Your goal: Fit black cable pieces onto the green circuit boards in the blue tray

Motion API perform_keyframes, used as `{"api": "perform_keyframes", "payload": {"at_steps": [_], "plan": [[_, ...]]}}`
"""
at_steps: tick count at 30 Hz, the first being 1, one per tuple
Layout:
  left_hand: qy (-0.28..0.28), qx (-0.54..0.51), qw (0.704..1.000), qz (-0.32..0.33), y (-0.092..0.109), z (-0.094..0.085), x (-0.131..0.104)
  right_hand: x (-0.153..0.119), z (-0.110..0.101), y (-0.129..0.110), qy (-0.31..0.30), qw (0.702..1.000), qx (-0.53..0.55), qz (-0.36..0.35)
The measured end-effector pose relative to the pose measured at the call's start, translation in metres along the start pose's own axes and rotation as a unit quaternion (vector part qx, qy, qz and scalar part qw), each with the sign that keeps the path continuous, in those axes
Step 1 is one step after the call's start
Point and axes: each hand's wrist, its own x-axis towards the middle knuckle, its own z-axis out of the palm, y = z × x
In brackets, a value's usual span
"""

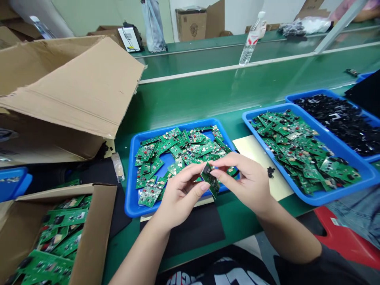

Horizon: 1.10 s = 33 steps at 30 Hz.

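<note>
One green circuit board [212,185] is held upright and tilted between both hands, above the front edge of a blue tray [128,198] full of similar boards. My left hand [181,194] pinches the board's left side between thumb and fingers. On the other side, my right hand [245,178] has thumb and index finger at the board's upper edge, by a small black part [205,169]. Whether the fingertips grip that part or the board itself is hard to tell.
A second blue tray [252,122] of boards stands right, beside a tray of black parts [335,118]. An open cardboard box [97,221] of boards is lower left, a larger carton [80,87] behind it. A bottle [249,43] stands on the ledge. A red stool [341,237] is lower right.
</note>
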Motion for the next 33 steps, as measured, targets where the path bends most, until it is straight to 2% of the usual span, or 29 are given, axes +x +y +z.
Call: {"api": "perform_keyframes", "payload": {"at_steps": [5, 11, 17, 21, 28, 33], "plan": [[-0.019, -0.076, 0.995, -0.065, -0.004, -0.003, 0.002, 0.003, -0.002, 0.002, 0.007, 0.998, -0.036, -0.057], [-0.037, -0.058, 0.993, -0.1, -0.006, -0.005, 0.0, 0.003, -0.002, 0.007, 0.017, 0.995, -0.063, -0.069], [-0.048, -0.117, 0.981, -0.149, -0.005, -0.004, 0.001, 0.004, -0.004, 0.011, 0.004, 0.992, -0.104, -0.066], [-0.043, -0.13, 0.979, -0.15, -0.004, -0.003, 0.003, 0.005, -0.005, 0.011, -0.002, 0.993, -0.102, -0.062], [-0.015, -0.091, 0.99, -0.104, -0.005, -0.002, 0.005, 0.005, -0.006, 0.012, -0.015, 0.993, -0.103, -0.057], [-0.054, -0.072, 0.988, -0.128, -0.002, -0.005, 0.005, 0.005, -0.005, 0.014, 0.025, 0.983, -0.15, -0.106]]}}
